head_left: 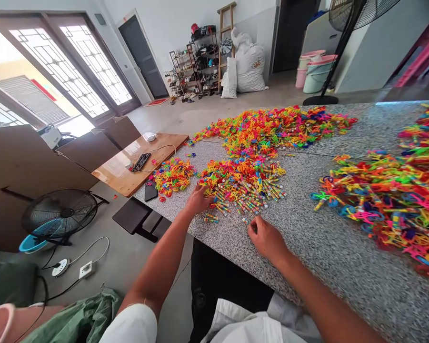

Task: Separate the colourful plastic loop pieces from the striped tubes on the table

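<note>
At far left, a black floor fan stands beside a blue basin. Next, a wooden board bears a black keyboard; a dark flat object lies near it, just beside a small heap of colourful plastic pieces. The left hand reaches to the near-left edge of the central heap, its fingers bent over the pieces; whether they pinch one cannot be told. Below it, a few short patterned tubes lie apart on the speckled tabletop. Many similar tubes line the heap's near side. Farther right, the right hand is curled, thumb and forefinger close together, with a small tubular piece at the fingertips; a grip on it cannot be confirmed. At far right, another large heap covers the tabletop.
</note>
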Motion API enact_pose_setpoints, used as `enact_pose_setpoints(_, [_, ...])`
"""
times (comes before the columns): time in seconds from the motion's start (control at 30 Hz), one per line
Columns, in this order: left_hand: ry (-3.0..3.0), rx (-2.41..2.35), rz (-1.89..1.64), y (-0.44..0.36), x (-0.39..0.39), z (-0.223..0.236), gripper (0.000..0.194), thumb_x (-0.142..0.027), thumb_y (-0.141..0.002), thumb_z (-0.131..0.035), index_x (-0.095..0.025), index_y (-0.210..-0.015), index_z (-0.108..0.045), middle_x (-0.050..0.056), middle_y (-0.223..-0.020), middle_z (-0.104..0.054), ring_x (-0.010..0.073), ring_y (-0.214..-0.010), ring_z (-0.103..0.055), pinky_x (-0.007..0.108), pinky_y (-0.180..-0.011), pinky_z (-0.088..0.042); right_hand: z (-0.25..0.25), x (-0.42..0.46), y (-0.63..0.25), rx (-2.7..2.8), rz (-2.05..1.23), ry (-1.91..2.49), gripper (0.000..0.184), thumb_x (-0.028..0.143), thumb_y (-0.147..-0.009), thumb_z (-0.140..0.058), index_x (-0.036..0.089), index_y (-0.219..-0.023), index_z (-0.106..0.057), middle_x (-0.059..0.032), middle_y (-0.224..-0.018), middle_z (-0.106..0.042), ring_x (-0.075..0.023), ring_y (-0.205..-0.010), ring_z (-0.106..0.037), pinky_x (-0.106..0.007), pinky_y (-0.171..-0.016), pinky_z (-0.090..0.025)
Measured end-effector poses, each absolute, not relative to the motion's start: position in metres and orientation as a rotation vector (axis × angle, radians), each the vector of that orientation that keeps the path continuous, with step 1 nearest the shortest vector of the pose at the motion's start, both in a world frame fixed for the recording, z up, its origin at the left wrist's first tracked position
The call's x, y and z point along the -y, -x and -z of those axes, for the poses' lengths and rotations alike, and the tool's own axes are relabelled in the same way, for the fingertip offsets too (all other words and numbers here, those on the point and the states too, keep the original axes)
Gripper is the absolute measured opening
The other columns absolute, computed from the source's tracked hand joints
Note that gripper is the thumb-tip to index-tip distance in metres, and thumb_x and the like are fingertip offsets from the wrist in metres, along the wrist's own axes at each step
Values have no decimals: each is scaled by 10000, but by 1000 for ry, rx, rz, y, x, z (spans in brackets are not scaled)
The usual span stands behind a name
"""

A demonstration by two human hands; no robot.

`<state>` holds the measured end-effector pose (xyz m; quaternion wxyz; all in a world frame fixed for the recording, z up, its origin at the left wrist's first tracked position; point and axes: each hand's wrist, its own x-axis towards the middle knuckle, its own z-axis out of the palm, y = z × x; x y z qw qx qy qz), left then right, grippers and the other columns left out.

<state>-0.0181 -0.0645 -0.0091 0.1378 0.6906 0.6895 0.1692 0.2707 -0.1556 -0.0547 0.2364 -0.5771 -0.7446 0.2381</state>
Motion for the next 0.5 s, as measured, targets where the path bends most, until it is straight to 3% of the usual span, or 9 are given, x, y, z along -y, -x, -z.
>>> enact_pose_setpoints(0.13, [-2236, -1832, -390, 14, 69, 1, 496, -397, -845, -679, -275, -1326, -656, 101, -1293, -545, 237, -1055, -616, 375, -996, -482, 57, 163, -268, 2044, -661, 1546, 74, 276, -950, -487, 234, -896, -517, -50, -846, -700, -225, -786, -675, -296, -670, -386])
enact_pose_setpoints(0.33, [-2396, -1747, -32, 2, 72, 6, 514, -250, -824, -632, -269, -1337, -648, 102, -1099, -601, 262, -932, -653, 362, -864, -520, 58, 168, -267, 2013, -648, 1570, 78, 286, -944, -494, 227, -897, -514, -53, -855, -696, -234, -792, -673, -306, -678, -386])
enact_pose_setpoints(0.5, [-2378, -1732, -106, -2, 65, 13, 399, -324, -902, -602, -276, -1292, -669, 93, -1087, -641, 240, -909, -664, 333, -850, -515, 60, 168, -269, 1974, -671, 1574, 73, 294, -928, -501, 234, -892, -522, -40, -848, -696, -228, -770, -660, -307, -665, -378])
